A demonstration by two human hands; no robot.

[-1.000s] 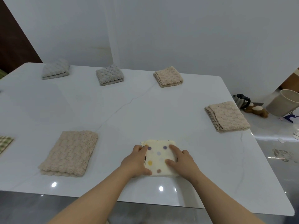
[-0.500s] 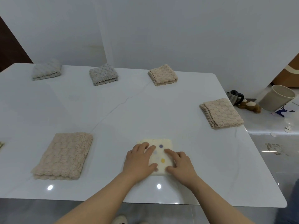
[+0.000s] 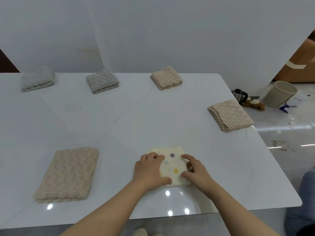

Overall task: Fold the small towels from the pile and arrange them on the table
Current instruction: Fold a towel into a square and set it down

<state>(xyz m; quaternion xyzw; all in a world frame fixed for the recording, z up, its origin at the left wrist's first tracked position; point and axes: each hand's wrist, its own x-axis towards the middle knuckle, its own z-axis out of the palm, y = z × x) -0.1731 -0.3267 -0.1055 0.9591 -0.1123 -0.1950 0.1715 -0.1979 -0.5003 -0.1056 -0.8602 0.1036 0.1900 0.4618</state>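
A small cream towel with coloured dots point(image 3: 172, 165) lies folded near the front edge of the white table point(image 3: 153, 123). My left hand point(image 3: 150, 170) rests on its left part, fingers on top and thumb along the near edge. On its right part my right hand point(image 3: 196, 171) presses down, index finger and thumb spread. Folded towels are spaced around the table: pale grey point(image 3: 36, 79) at the back left, grey point(image 3: 102, 80), beige point(image 3: 166, 78) at the back, beige point(image 3: 230, 114) at the right, and a larger beige one point(image 3: 68, 173) at the front left.
Beyond the table's right edge a lower surface holds a small kettle point(image 3: 240, 95), a plush toy point(image 3: 254, 103) and a beige bucket point(image 3: 279, 93). A cardboard box point(image 3: 300, 68) stands behind them. A white wall runs along the far side.
Both hands have slid inward over the dotted towel, covering more of it. The towel stays in its place; my head has turned slightly, shifting the view.
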